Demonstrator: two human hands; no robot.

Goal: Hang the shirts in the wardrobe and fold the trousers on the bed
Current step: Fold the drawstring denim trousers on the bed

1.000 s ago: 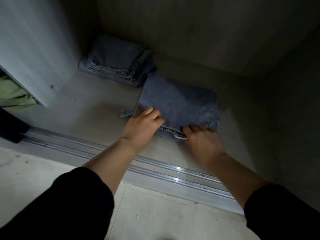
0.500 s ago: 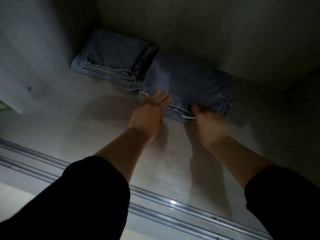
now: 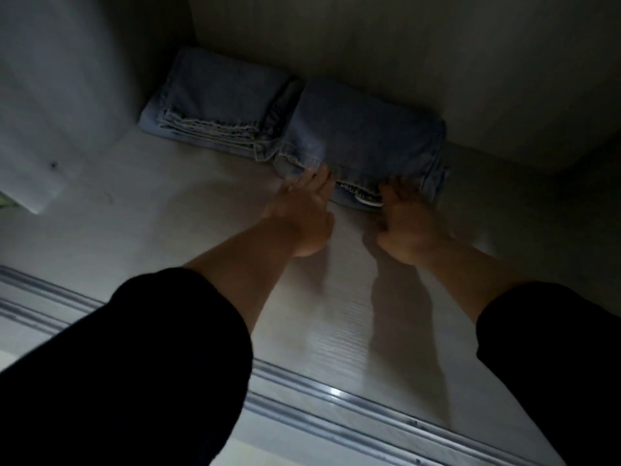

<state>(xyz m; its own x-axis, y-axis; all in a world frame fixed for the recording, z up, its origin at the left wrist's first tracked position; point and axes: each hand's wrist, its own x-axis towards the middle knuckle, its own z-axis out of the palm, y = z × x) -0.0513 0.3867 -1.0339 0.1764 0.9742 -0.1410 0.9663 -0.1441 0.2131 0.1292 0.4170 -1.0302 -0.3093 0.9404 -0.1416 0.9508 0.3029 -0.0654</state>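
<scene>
Two folded pairs of blue jeans lie side by side on the wardrobe floor (image 3: 188, 230), against the back wall. The left pair (image 3: 218, 109) sits in the back left corner with its frayed hems facing me. The right pair (image 3: 366, 136) touches it and shows a white label at its near edge. My left hand (image 3: 302, 216) has straight fingers touching the near left edge of the right pair. My right hand (image 3: 403, 223) touches the near right edge with its fingers extended. Both hands are blurred.
The wardrobe's back wall (image 3: 369, 45) rises just behind the jeans. A pale side panel (image 3: 50, 112) stands at the left. Metal sliding-door rails (image 3: 336, 408) run across the front of the floor, between me and the jeans.
Both hands have pushed the right pair of jeans back from near the rails until it lies against the back wall beside the left pair.
</scene>
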